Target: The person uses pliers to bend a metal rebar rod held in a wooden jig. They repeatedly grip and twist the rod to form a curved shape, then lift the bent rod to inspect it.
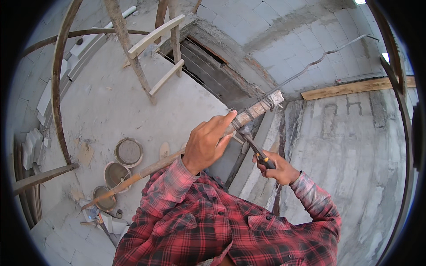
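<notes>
My left hand is closed around a long wooden pole, its index finger stretched along the upper end. Dark wire is wound round that end, lashing a bent metal rod to it; the rod reaches out toward the upper right. In my right hand is a hammer with a black-and-yellow grip. Its grey metal head lies against or just beside the pole, below the wire. The pole runs down past my left forearm to the lower left.
A wooden trestle stands by a floor opening at the upper middle. Several round buckets sit on the floor at left, near a trowel-like tool. A plank lies along the block wall. Curved poles rise at both sides.
</notes>
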`<state>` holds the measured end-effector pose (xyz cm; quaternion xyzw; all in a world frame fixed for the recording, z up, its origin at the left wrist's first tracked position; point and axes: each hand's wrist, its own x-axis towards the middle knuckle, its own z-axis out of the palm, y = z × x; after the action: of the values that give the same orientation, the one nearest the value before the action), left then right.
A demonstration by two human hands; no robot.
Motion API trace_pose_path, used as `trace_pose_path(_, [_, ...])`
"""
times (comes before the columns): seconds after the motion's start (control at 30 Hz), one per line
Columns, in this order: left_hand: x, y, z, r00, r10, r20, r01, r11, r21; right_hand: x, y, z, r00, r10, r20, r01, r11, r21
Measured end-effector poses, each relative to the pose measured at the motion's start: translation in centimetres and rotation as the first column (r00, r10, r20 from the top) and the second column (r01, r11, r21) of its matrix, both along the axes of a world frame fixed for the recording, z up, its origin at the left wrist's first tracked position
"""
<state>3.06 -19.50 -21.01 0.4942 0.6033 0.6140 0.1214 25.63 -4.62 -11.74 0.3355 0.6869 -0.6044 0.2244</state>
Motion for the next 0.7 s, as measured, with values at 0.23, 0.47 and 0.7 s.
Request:
trace_pose_path(0.23, [0.4,-0.2,-0.1,1.0,-0.007,-0.012,0.007,1.0,-0.025,0.7,0.7,-0.9,0.972,-0.196,0.13,0.232,0.722,-0.651])
trace_pose_path(0.47, [-1.8,0.7,0.3,1.0,0.0,0.002,0.0,0.999,-0.035,-0.5,1.4,-3.2,0.955,-0.163,0.247,0.267,0.116,-0.957])
trace_pose_path(0.7, [-1.9,1.2,-0.1,1.0,-0.002,0.01,0.003,1.0,-0.024,0.4,0.1,-5.3,0.942,-0.143,0.305,0.204,-0.479,-0.854])
